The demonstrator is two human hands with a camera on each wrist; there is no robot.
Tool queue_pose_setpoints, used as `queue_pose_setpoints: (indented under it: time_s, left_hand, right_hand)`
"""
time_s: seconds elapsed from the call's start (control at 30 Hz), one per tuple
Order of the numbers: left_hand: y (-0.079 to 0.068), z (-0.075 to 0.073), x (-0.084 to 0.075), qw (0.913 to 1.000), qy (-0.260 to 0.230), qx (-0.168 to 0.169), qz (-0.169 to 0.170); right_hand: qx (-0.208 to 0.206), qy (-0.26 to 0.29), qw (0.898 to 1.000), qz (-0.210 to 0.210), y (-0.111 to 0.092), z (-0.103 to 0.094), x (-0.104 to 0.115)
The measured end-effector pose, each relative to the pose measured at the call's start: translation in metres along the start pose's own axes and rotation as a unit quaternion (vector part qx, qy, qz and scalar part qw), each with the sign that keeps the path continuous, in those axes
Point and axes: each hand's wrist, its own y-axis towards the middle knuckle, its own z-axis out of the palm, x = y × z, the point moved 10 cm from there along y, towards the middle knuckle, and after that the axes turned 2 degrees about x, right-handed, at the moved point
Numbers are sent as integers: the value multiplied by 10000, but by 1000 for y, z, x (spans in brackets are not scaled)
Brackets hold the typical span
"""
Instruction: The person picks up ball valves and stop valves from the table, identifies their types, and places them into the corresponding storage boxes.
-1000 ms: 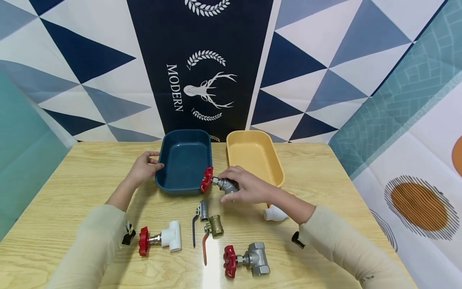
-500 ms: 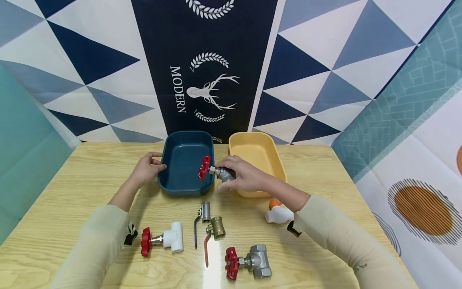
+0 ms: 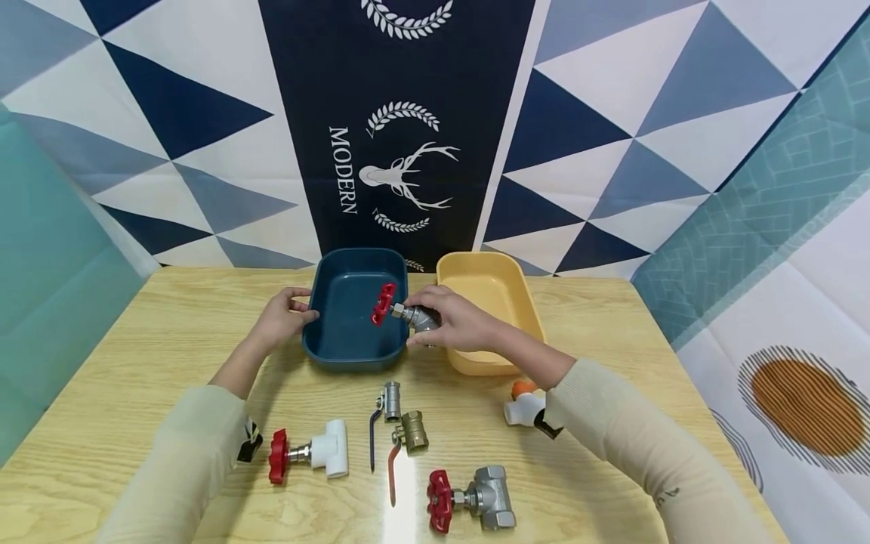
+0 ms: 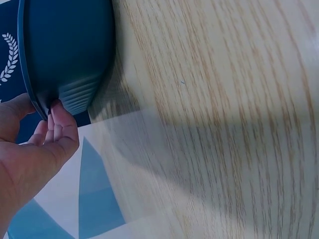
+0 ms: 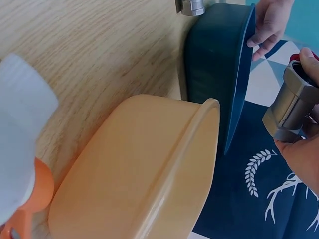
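Observation:
My left hand (image 3: 282, 321) pinches the left rim of the dark blue bin (image 3: 360, 364); in the left wrist view the thumb is inside the rim and the fingers (image 4: 65, 124) are on the outer wall. In my right hand (image 3: 458, 321) is a grey metal gate valve (image 3: 423, 319) with a red handwheel (image 3: 384, 304). I grip it by its body, and the wheel points left over the right part of the blue bin. The right wrist view shows the valve body (image 5: 291, 102) between thumb and fingers, raised above the rims.
A yellow bin (image 3: 492, 366) stands right of the blue one. Nearer lie a blue-handled ball valve (image 3: 392, 400), a red-handled brass ball valve (image 3: 414, 432), a white tee valve (image 3: 329, 449), another grey gate valve (image 3: 491, 497) and a white valve with orange handle (image 3: 522, 410).
My right hand has lifted the gate valve and carried it away from me and leftward, so its wheel is now over the blue bin. The left hand stays at the bin's rim.

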Motion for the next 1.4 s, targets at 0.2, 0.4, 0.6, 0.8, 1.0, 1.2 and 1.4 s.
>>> queue_pose_setpoints:
  time_s: [0.2, 0.4, 0.6, 0.8, 1.0, 1.2, 1.4]
  left_hand:
    - [1, 1, 2, 10000, -13, -14, 54]
    - [1, 0, 5, 10000, 39, -59, 15]
    - [1, -2, 5, 10000, 52, -80, -11]
    - [3, 0, 5, 10000, -5, -82, -9]
    - [2, -1, 5, 9999, 26, -161, 1]
    - [2, 1, 6, 9999, -103, -73, -63]
    - [2, 0, 6, 9998, -135, -50, -102]
  right_hand:
    - [-77, 104, 9999, -56, 5, 1, -2]
    - [-145, 48, 9999, -48, 12, 2, -5]
    - [-217, 56, 9997, -24, 20, 1, -7]
    - [-246, 192, 9994, 176, 27, 2, -14]
    - [-299, 147, 9993, 157, 34, 2, -15]
    - [-346, -38, 9994, 92, 41, 2, -15]
    - [-353, -140, 9992, 107, 49, 1, -15]
